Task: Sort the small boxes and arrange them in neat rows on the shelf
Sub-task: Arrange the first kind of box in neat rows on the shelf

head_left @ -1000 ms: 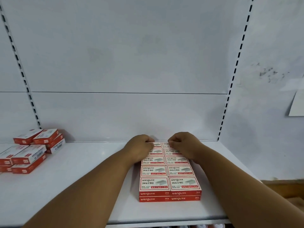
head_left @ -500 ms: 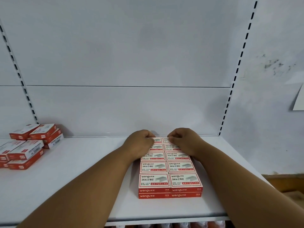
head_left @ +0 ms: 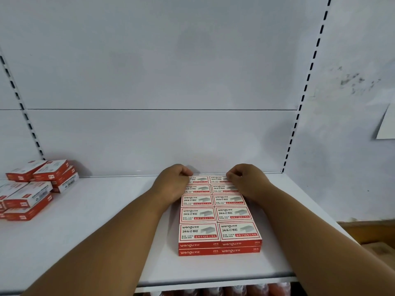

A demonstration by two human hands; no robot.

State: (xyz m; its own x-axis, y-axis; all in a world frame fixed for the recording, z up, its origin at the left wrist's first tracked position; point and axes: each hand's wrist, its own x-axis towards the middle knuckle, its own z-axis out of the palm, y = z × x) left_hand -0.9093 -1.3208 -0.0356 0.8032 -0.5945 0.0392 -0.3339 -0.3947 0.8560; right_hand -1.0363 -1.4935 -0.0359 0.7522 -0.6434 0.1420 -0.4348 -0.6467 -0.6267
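My left hand (head_left: 174, 184) and right hand (head_left: 245, 182) sit curled on the far end of the arranged block of boxes (head_left: 218, 216), fingers bent over its back row, gripping nothing I can see; the block's long axis runs near-to-far; the loose pile (head_left: 32, 189) lies well left on the shelf (head_left: 96, 231), nearer my left hand.

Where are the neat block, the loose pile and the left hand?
Neat block (head_left: 220, 230): head view, top of a front box.
Loose pile (head_left: 27, 196): head view, top of a middle box.
Left hand (head_left: 173, 184): head view, back of hand.
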